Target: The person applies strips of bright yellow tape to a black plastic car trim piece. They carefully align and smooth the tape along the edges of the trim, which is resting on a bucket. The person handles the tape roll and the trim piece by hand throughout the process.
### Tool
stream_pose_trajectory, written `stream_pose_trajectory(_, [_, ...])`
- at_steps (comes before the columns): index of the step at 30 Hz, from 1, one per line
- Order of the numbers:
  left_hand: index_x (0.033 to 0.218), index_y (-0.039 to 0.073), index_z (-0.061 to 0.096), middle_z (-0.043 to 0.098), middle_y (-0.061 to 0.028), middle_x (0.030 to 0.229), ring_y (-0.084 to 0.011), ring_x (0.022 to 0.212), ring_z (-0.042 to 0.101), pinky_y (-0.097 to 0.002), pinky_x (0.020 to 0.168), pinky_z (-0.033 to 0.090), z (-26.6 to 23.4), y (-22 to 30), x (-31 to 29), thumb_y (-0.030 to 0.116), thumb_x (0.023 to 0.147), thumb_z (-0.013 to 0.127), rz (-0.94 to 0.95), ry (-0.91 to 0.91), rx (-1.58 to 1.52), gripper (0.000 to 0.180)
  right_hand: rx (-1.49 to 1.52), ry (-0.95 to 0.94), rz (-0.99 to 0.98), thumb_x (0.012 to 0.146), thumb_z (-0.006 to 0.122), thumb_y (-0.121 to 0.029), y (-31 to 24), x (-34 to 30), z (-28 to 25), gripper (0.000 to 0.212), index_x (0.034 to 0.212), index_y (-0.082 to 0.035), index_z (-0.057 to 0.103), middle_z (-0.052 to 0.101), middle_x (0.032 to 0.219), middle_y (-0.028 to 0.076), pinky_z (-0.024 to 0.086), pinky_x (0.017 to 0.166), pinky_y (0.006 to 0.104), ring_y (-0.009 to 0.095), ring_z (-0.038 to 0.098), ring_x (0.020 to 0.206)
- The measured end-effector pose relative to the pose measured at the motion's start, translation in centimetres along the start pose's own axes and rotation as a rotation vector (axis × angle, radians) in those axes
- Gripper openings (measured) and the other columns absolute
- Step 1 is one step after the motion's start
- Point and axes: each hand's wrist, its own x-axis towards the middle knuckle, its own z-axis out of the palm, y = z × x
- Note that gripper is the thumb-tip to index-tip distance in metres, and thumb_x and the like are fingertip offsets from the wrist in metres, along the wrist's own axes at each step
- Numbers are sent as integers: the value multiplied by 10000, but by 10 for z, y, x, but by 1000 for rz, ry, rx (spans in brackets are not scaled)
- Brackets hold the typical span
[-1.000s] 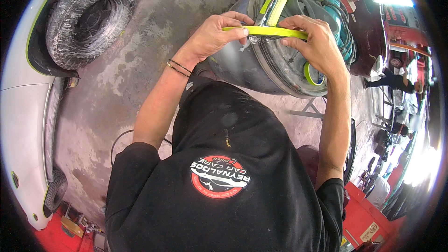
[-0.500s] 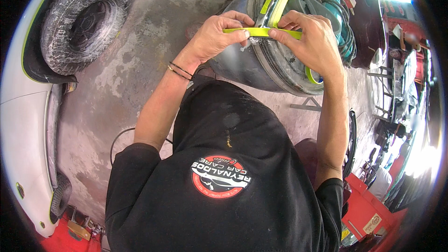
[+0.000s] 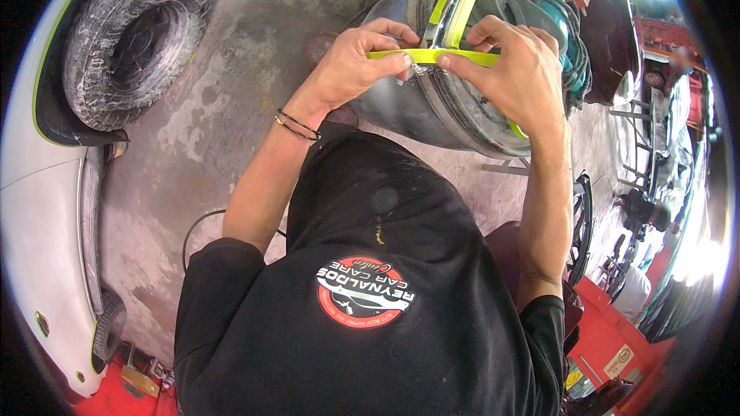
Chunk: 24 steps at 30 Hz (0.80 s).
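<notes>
Both my hands hold a strip of fluorescent yellow-green tape (image 3: pixel 425 55) stretched crosswise over a drum. My left hand (image 3: pixel 358 62) pinches its left end between thumb and fingers. Farther along the strip, my right hand (image 3: pixel 515 69) has its thumb pressed against the tape and its fingers curled behind. Beyond the strip, a narrow dark, glossy piece (image 3: pixel 450 17) carries more of the same tape along its edges, bending right at the far end. It lies on top of the blue-grey drum (image 3: pixel 393 112). A bit of yellow-green tape (image 3: pixel 518 129) shows below my right hand.
A teal tool (image 3: pixel 552 1) with a coiled cord (image 3: pixel 576 69) sits on the drum's right side. To the left stand a dusty tyre (image 3: pixel 139 42) and a silver car body (image 3: pixel 42 208). Metal stands (image 3: pixel 638 135) and a red cabinet (image 3: pixel 605 323) are at right.
My right thumb has shifted slightly left along the tape, and the strip bows a little more. The tape bit below my right hand has changed its angle. Both hands keep their grip.
</notes>
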Motion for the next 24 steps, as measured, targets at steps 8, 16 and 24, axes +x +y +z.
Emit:
stream_pose_trajectory(8, [947, 32, 889, 726, -51, 1326, -155, 1162, 702, -345, 1063, 547, -4, -4, 2, 174, 1019, 780, 15, -25, -2, 193, 69, 19, 119, 866, 928, -514, 49, -24, -31, 505, 1139, -101, 826, 842, 1082, 77, 549, 1013, 464, 312, 791, 1074])
stream_pose_trajectory(16, [960, 16, 890, 720, -68, 1343, -160, 1184, 696, -351, 1074, 546, -3, -1, 2, 174, 1026, 789, -30, -40, -58, 199, 122, 229, 329, 917, 913, -203, 98, -75, -35, 375, 1250, -53, 828, 816, 1132, 147, 588, 990, 435, 300, 778, 1069])
stream_pose_trajectory(24, [915, -9, 855, 693, -77, 1436, -164, 1251, 675, -348, 1067, 537, -5, -2, -1, 141, 1029, 789, -96, -32, -103, 200, 45, 443, -47, 933, 852, -63, 31, -96, 4, 338, 1268, -102, 828, 798, 1290, 87, 515, 1110, 466, 301, 733, 1225])
